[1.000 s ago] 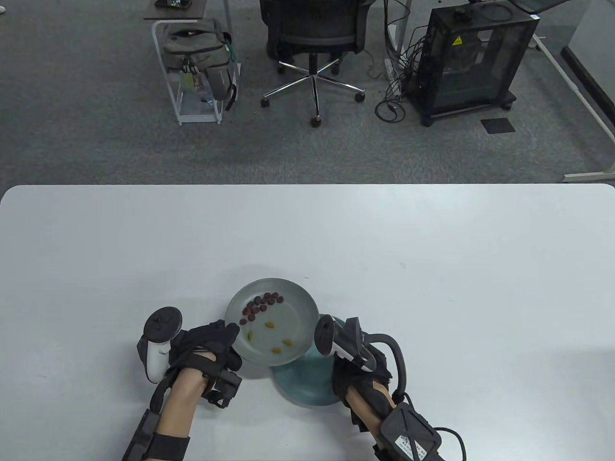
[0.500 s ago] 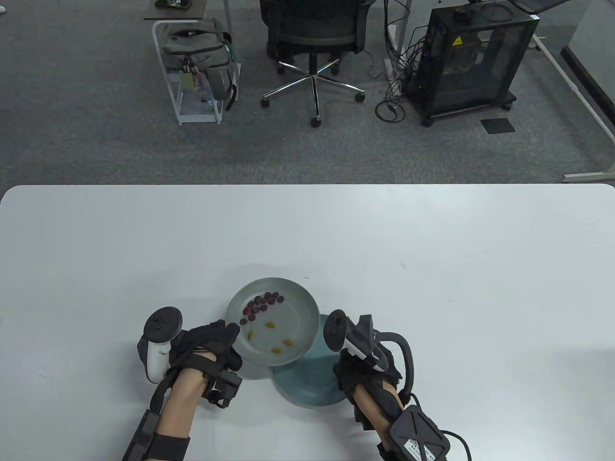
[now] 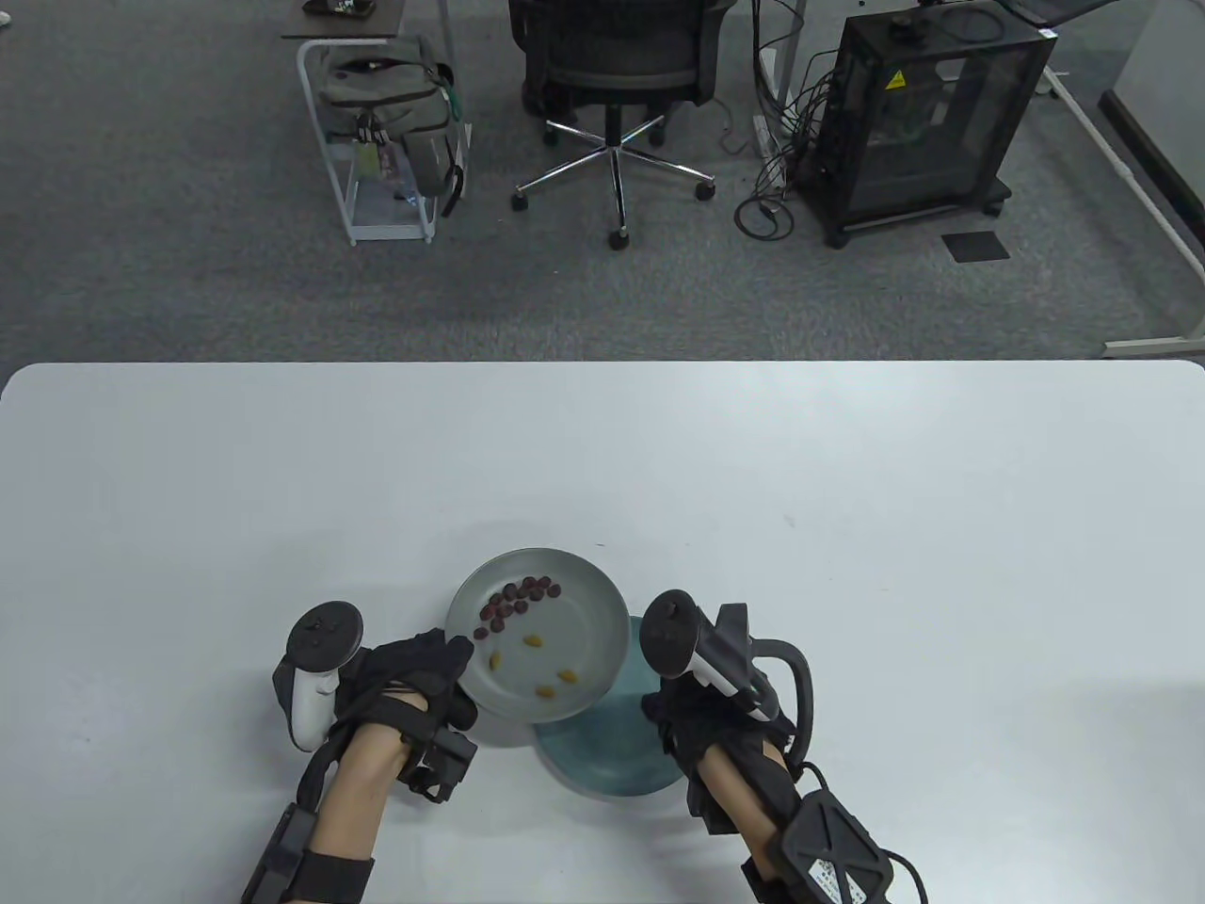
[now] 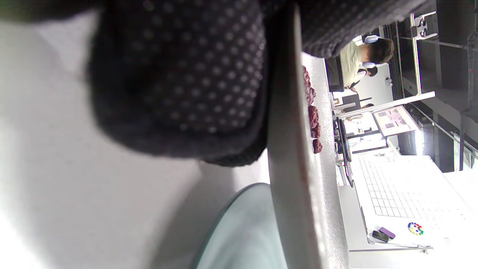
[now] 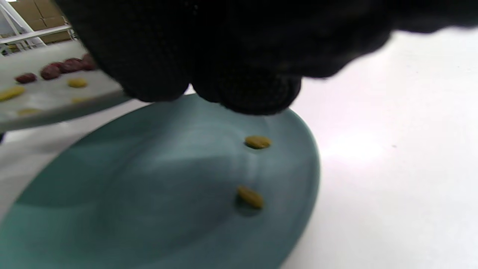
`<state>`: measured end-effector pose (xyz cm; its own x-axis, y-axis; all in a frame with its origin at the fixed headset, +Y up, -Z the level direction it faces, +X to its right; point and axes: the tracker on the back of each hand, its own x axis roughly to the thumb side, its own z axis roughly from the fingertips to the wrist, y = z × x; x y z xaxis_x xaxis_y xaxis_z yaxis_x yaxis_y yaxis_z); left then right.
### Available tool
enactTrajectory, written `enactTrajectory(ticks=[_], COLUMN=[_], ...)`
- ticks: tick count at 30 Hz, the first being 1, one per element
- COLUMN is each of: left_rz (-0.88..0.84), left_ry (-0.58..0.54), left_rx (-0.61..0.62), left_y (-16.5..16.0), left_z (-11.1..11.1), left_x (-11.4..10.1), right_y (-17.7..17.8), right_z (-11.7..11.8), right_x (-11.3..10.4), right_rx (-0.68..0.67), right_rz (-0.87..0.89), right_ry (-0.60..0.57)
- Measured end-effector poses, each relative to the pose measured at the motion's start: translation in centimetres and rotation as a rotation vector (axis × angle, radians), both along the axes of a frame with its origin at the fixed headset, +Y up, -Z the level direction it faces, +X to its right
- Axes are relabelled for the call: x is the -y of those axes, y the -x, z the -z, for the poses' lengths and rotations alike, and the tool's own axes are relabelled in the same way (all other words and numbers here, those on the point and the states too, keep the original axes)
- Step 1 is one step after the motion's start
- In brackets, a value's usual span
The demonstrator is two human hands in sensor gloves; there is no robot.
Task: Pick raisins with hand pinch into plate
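My left hand [image 3: 452, 659] grips the near-left rim of a grey plate [image 3: 602, 603] and holds it tilted above the table. On it lie a cluster of dark red raisins [image 3: 513, 601] and several yellow raisins [image 3: 534, 642]. A teal plate [image 3: 612, 753] rests on the table, partly under the grey one. My right hand [image 3: 670, 708] hangs over the teal plate's right side. In the right wrist view its fingertips [image 5: 242, 89] are bunched together just above the teal plate [image 5: 130, 186], where two yellow raisins [image 5: 257, 142] lie. I see nothing between the fingertips.
The white table [image 3: 847, 527] stretches far, left and right of both plates. Beyond its far edge stand an office chair [image 3: 617, 85], a rack with a backpack [image 3: 391, 122] and a black cabinet [image 3: 927, 122].
My right hand has moved right and a little farther away, from the grey plate's edge to over the teal plate. The left hand and the grey plate have barely shifted.
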<state>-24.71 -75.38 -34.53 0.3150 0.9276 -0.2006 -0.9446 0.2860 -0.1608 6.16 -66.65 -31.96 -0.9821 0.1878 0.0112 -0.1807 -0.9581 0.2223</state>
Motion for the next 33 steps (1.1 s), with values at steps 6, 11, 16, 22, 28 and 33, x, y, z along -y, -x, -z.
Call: enactTrajectory(ticks=[6, 11, 16, 22, 28, 33], left_rz=[-0.002, 0.004, -0.005, -0.002, 0.000, -0.005], left_ry=[0.000, -0.003, -0.004, -0.007, -0.010, -0.016], left_rx=[0.026, 0.037, 0.044, 0.058, 0.066, 0.059], left_y=[-0.6, -0.9, -0.9, -1.2, -1.3, -1.3], left_z=[-0.1, -0.2, -0.2, -0.2, -0.2, -0.2], left_x=[0.0, -0.1, -0.1, -0.1, -0.1, 0.0], right_y=[1.6, 3.4, 4.7, 5.4, 6.0, 6.4], right_z=[0.2, 0.7, 1.1, 1.7, 2.1, 2.3], right_x=[-1.4, -1.7, -1.5, -1.2, -0.7, -0.3], right_rx=[-0.036, -0.064, -0.078, -0.077, -0.081, -0.082], right_rz=[0.019, 0.001, -0.007, -0.005, -0.029, -0.041], right_ry=[-0.014, -0.007, 0.000, 0.015, 0.022, 0.029])
